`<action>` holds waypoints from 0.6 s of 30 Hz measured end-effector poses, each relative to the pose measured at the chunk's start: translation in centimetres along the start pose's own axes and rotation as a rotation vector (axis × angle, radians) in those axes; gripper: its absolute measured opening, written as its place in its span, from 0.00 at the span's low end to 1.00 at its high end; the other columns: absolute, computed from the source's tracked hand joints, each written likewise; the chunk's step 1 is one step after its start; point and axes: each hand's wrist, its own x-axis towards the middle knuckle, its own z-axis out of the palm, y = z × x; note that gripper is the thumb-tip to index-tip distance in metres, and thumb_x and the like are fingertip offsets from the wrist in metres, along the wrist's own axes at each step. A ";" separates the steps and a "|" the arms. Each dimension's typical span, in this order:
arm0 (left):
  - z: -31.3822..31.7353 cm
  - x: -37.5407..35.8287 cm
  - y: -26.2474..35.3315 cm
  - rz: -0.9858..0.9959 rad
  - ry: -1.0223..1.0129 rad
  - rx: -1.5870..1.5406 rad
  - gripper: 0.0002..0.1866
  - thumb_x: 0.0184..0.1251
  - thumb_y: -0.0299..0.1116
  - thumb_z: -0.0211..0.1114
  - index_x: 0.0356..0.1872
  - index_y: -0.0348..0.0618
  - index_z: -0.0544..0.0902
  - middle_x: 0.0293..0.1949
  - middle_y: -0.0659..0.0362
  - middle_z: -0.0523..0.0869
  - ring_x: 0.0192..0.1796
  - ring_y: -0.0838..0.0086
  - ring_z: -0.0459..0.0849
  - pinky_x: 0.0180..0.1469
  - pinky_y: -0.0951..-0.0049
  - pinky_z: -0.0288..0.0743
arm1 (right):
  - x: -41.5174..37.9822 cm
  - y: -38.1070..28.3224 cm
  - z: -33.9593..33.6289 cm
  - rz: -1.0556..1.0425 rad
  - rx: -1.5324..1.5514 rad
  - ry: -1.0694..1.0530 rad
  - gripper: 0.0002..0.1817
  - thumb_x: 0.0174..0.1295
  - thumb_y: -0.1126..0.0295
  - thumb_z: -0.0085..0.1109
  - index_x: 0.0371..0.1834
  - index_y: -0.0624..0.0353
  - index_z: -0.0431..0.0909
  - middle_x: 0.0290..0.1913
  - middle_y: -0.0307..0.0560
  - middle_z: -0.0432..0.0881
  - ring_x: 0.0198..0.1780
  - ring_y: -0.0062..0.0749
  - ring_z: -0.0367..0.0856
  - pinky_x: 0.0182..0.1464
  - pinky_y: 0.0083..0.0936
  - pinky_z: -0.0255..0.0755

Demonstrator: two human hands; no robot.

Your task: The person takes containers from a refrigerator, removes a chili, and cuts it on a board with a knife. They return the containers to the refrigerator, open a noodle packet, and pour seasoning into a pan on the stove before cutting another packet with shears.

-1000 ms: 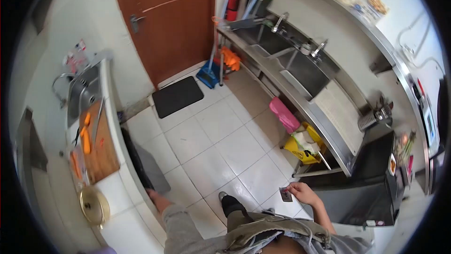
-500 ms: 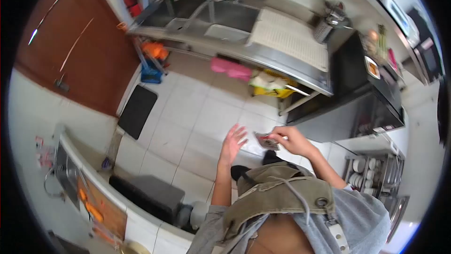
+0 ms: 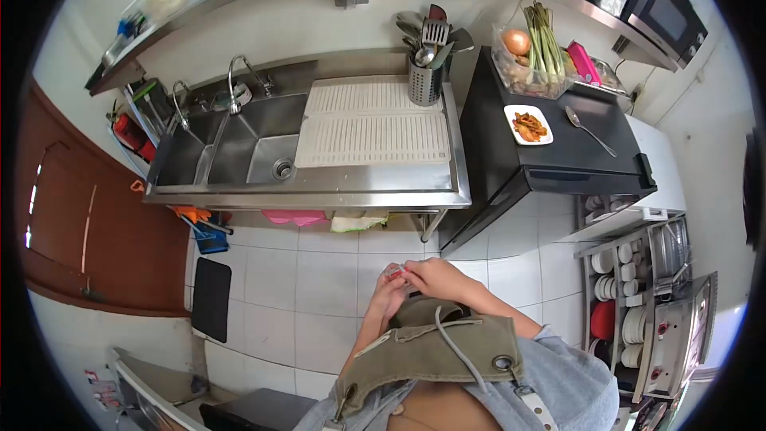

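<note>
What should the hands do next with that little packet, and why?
Probably tear or peel it open. Both hands, left hand and right hand, pinch the small packet together in front of the apron, fingertips at its edge, and it looks unopened, though it is too small to be sure.

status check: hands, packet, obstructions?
Left hand and right hand both pinching small packet at chest height. Sink counter ahead, apart. Nothing between.
</note>
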 end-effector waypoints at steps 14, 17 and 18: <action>2.6 11.4 8.5 -0.121 0.120 0.383 0.07 0.56 0.24 0.66 0.36 0.43 0.79 0.34 0.62 0.83 0.37 0.79 0.81 0.39 0.76 0.74 | 10.3 3.6 -5.5 0.065 -0.168 -0.045 0.11 0.62 0.64 0.48 0.33 0.60 0.74 0.25 0.58 0.79 0.31 0.58 0.78 0.33 0.48 0.71; 0.9 13.3 10.9 -0.170 0.080 0.299 0.05 0.60 0.26 0.63 0.37 0.40 0.80 0.35 0.60 0.83 0.39 0.78 0.80 0.41 0.76 0.74 | 13.2 2.9 -6.0 0.076 -0.048 0.064 0.12 0.64 0.63 0.48 0.32 0.61 0.74 0.23 0.59 0.77 0.28 0.57 0.76 0.29 0.42 0.68; 1.1 14.2 12.4 -0.213 0.108 0.240 0.05 0.61 0.27 0.62 0.37 0.39 0.80 0.35 0.60 0.83 0.40 0.78 0.80 0.42 0.77 0.73 | 14.4 2.9 -6.0 0.081 -0.044 0.019 0.12 0.64 0.64 0.48 0.33 0.62 0.75 0.23 0.59 0.77 0.26 0.56 0.76 0.29 0.39 0.69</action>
